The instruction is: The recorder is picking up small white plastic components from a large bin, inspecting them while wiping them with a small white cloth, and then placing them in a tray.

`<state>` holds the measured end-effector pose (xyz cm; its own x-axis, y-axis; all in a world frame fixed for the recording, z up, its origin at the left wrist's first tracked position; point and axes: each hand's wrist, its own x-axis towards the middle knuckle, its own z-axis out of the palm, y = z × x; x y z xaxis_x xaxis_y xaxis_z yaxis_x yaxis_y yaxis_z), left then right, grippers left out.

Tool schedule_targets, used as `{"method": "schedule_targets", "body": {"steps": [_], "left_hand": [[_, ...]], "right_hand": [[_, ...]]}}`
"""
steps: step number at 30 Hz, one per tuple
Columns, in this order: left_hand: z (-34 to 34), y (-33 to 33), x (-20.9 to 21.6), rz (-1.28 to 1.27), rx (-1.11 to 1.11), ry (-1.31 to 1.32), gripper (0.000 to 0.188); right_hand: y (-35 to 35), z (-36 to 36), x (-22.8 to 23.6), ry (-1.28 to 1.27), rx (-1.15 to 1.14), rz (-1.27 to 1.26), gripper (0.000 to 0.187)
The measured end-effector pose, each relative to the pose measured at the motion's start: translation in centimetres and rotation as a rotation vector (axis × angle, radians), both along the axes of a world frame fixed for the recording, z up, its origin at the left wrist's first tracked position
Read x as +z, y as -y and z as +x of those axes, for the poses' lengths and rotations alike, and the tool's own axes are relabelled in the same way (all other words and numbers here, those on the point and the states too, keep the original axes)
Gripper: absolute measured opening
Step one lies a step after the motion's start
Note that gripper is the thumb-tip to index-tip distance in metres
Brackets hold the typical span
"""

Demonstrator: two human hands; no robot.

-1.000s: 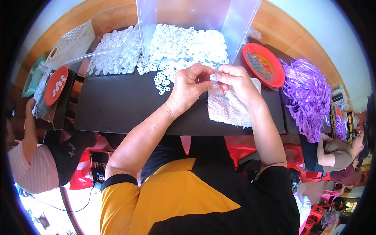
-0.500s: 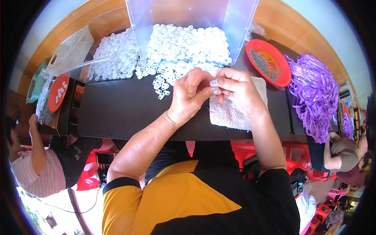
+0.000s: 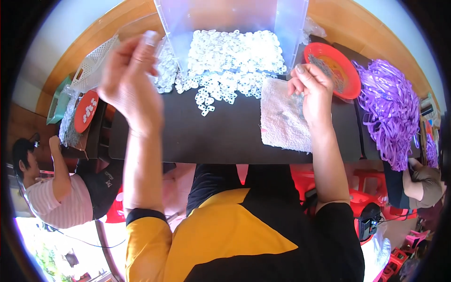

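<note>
My left hand [image 3: 131, 84] is raised over the left side of the table, in front of a clear tub of small white plastic pieces [image 3: 167, 70]. Its fingers are curled and smeared by motion; anything between them is too small to make out. Near the red dish [image 3: 348, 70], my right hand [image 3: 314, 89] hovers above a pale towel [image 3: 282, 117] with thumb and fingers closed. Whatever it pinches, if anything, is hidden. Small grey bits [image 3: 324, 66] lie in that dish. White pieces with holes [image 3: 225, 87] spill from a large clear bin [image 3: 174, 28] onto the dark table [image 3: 188, 136].
A heap of purple ribbon loops [image 3: 390, 113] lies at the right. At the left are a white basket [image 3: 94, 61], a green basket [image 3: 58, 103] and a red plate [image 3: 84, 120] with white pieces. A person [image 3: 61, 192] sits at the left, another [image 3: 423, 183] at the right.
My hands were together over the towel and have parted. The left has swung up and left to the clear tub; the right has moved right, towards the red dish.
</note>
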<state>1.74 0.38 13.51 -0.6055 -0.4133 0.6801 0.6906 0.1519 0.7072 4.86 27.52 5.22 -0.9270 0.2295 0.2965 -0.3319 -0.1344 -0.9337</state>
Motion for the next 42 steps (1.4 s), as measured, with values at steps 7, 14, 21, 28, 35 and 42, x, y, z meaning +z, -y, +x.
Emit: {"method": "schedule_targets", "body": {"steps": [7, 14, 21, 28, 35, 42], "left_hand": [[-10.0, 11.1, 0.3, -0.769, 0.484, 0.306, 0.024], [-1.3, 0.8, -4.8, -0.650, 0.099, -0.068, 0.006], [-1.5, -2.9, -13.1, -1.291, -0.069, 0.055, 0.019], [-1.2, -2.9, -13.3, -1.091, -0.229, -0.014, 0.012], [-0.3, -3.5, -12.7, -1.053, -0.275, -0.083, 0.020], [0.1, -3.5, -11.5, -0.992, -0.329, -0.036, 0.018]], "right_hand": [[0.5, -0.3, -0.1, -0.048, -0.020, -0.047, 0.020], [-0.7, -0.6, -0.4, -0.115, -0.172, 0.076, 0.016], [-0.9, 2.1, 0.4, -0.056, -0.174, 0.910, 0.006], [-2.0, 3.6, -0.2, -0.289, -0.084, 1.354, 0.011], [-2.0, 3.0, -1.5, -0.265, -0.173, 1.432, 0.010], [-2.8, 3.3, -0.6, -0.225, -0.102, 1.007, 0.008]]}}
